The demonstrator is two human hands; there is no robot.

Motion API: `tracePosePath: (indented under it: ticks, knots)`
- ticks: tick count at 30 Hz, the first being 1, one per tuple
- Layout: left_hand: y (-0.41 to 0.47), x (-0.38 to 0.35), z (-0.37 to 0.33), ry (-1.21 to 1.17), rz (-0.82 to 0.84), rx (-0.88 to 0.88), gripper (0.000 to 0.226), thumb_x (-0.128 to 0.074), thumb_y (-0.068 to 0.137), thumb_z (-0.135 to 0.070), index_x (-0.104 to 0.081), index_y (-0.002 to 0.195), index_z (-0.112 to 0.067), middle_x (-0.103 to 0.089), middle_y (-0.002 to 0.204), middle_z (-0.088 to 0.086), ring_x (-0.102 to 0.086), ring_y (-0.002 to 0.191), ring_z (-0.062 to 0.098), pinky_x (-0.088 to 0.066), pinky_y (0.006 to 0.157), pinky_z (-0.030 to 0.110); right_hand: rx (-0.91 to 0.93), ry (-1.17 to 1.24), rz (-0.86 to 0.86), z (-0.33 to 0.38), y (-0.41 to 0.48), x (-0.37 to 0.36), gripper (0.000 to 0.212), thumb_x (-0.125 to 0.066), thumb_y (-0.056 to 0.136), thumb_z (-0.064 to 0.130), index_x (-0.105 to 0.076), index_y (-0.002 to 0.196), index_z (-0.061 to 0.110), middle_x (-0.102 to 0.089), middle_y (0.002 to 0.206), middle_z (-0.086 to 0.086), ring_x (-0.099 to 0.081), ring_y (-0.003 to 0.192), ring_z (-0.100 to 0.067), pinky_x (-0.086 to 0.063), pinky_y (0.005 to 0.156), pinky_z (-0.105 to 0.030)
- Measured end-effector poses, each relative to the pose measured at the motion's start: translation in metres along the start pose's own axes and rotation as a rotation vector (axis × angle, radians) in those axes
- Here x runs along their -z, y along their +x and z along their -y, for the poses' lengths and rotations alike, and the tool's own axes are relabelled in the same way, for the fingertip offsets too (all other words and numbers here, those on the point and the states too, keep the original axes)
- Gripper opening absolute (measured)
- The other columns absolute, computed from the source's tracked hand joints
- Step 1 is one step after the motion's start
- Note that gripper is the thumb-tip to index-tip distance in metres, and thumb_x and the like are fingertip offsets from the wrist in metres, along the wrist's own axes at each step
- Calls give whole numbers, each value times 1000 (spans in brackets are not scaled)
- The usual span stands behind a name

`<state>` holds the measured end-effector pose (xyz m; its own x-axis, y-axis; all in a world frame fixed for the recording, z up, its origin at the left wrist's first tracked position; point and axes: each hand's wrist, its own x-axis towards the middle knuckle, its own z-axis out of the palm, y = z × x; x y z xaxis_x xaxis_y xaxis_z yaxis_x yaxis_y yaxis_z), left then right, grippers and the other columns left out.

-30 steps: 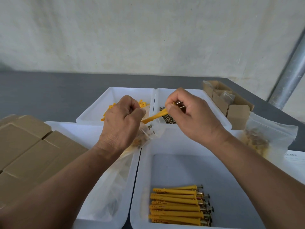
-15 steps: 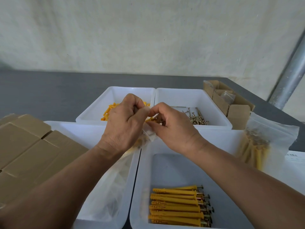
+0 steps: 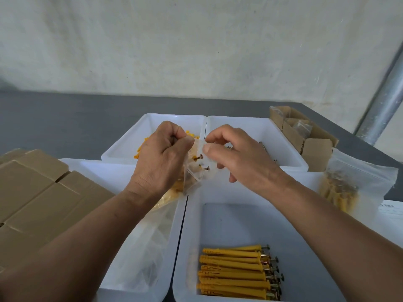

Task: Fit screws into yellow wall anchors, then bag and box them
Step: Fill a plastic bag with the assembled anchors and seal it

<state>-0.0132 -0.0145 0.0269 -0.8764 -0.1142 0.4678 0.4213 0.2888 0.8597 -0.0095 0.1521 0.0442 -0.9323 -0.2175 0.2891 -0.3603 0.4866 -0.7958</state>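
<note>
Small clear plastic zip bag (image 3: pixel 195 168), packed with yellow anchors, two brass screw heads showing, held above the white plastic trays (image 3: pixel 250 192). Left hand (image 3: pixel 161 162) fisted around its body; right hand (image 3: pixel 237 158) pinches the top edge, other fingers loosely curled.

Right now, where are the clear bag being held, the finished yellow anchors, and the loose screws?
clear bag (image 3: pixel 193 171), head view, its upper side.
finished yellow anchors (image 3: pixel 233 273), head view, middle of the stack.
loose screws (image 3: pixel 267 149), head view, visible shafts in the far-right tray.

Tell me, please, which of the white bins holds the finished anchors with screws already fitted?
The near right bin, below the right hand. Its assembled anchors lie in a neat row; the far bins hold loose parts.
</note>
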Motion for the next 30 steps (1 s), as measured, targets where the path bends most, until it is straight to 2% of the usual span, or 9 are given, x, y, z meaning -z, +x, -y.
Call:
tracePosePath:
  ticks: [4, 6, 8, 10, 12, 15, 21, 25, 30]
  knots:
    - [0, 0, -1, -23, -6, 4, 12, -59, 80, -32, -54, 71, -25, -55, 58, -5, -49, 55, 11, -43, 58, 33, -66, -123, 274, -3, -5, -3, 75, -62, 51, 81, -44, 120, 57, -36, 131, 24, -42, 120, 2, -46, 95, -35]
    - [0, 0, -1, -45, -4, 1, 12, -59, 80, -32, -55, 71, -25, -55, 61, 0, -49, 58, 14, -44, 60, 36, -57, -204, 285, -5, -5, -10, 90, -60, 45, 85, -40, 127, 57, -35, 139, 22, -37, 128, -2, -40, 99, -34]
    - [0, 0, -2, -60, 7, -10, 11, -60, 80, -31, -55, 71, -25, -54, 61, 1, -49, 58, 14, -44, 60, 37, -89, -192, 234, -6, -4, -16, 99, -64, 46, 83, -35, 136, 52, -39, 143, 17, -42, 130, -8, -44, 100, -38]
    - [-1, 0, -4, -72, 22, -29, 12, -59, 80, -29, -55, 69, -28, -55, 58, -1, -51, 56, 12, -45, 60, 34, -94, -76, 192, -7, -4, -21, 84, -73, 58, 72, -41, 133, 51, -49, 134, 16, -57, 116, -10, -55, 90, -40]
    - [-2, 0, -6, -101, 41, -57, 13, -59, 82, -26, -55, 70, -29, -57, 58, 0, -53, 56, 12, -47, 61, 31, -46, 9, 171, -7, -4, -24, 43, -75, 73, 55, -55, 111, 51, -61, 113, 16, -69, 88, -6, -60, 74, -33]
    - [-3, 0, -9, -160, 71, -111, 8, -59, 84, -20, -54, 77, -19, -59, 60, 8, -58, 58, 13, -49, 61, 26, 10, 120, 97, -4, -4, -24, 11, -71, 87, 32, -67, 93, 39, -67, 93, 12, -68, 66, -2, -56, 56, -20]
    - [-2, 1, -14, -335, 54, -79, 20, -61, 77, -18, -52, 94, -12, -61, 66, 4, -61, 63, 14, -50, 67, 25, 80, 304, -112, 2, 1, -7, 8, -69, 88, 25, -77, 84, 26, -70, 75, 6, -64, 64, -5, -50, 55, -20]
    - [-2, 2, -12, -287, 36, -21, 26, -64, 72, -21, -54, 96, -16, -60, 68, 1, -61, 64, 13, -48, 72, 33, 86, 382, -157, 8, 6, 21, 13, -69, 72, 29, -78, 80, 29, -73, 76, -3, -69, 69, -22, -58, 70, -44]
    - [-6, -3, -11, -299, 84, 11, 29, -64, 70, -15, -54, 97, -14, -58, 66, -1, -58, 65, 13, -50, 65, 21, 187, 307, -198, 12, 3, 58, 14, -66, 67, 18, -76, 68, 28, -72, 69, 8, -63, 61, -6, -47, 54, -17]
